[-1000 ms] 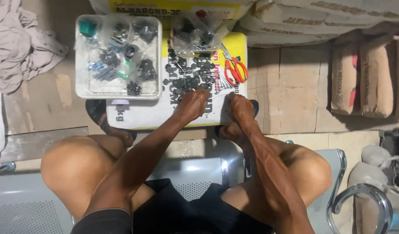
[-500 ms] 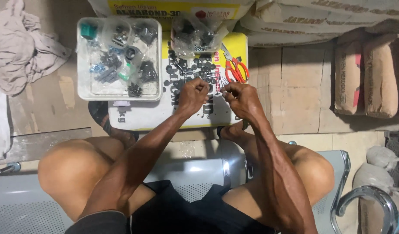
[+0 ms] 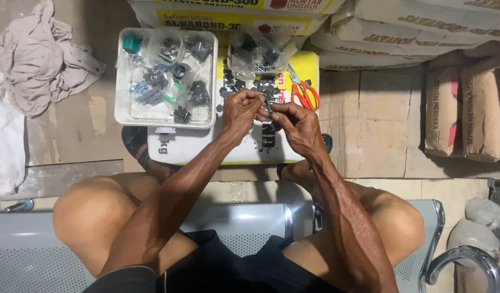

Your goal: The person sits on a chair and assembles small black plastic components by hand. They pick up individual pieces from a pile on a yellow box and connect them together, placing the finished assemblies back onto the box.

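My left hand [image 3: 240,111] and my right hand [image 3: 294,126] meet above a white and yellow sack [image 3: 206,146] lying flat on the floor. Between the fingertips of both hands is a small dark metal part [image 3: 268,105]. Loose black parts [image 3: 236,86] lie scattered on the sack beyond my hands. A clear plastic bag of dark parts [image 3: 258,54] sits at the sack's far end. A white plastic tray [image 3: 125,111] at the left holds several small bags of screws and fittings.
Orange-handled scissors [image 3: 304,92] lie on the sack at the right. Stacked cement sacks [image 3: 402,27] line the far side, with brown paper sacks [image 3: 467,108] at the right. Crumpled cloth [image 3: 38,65] lies at the left. I sit on a grey perforated metal bench [image 3: 22,260].
Both hands have lifted off the pile of loose parts and come together, pinching a small part between their fingertips. The camera view has shifted slightly.
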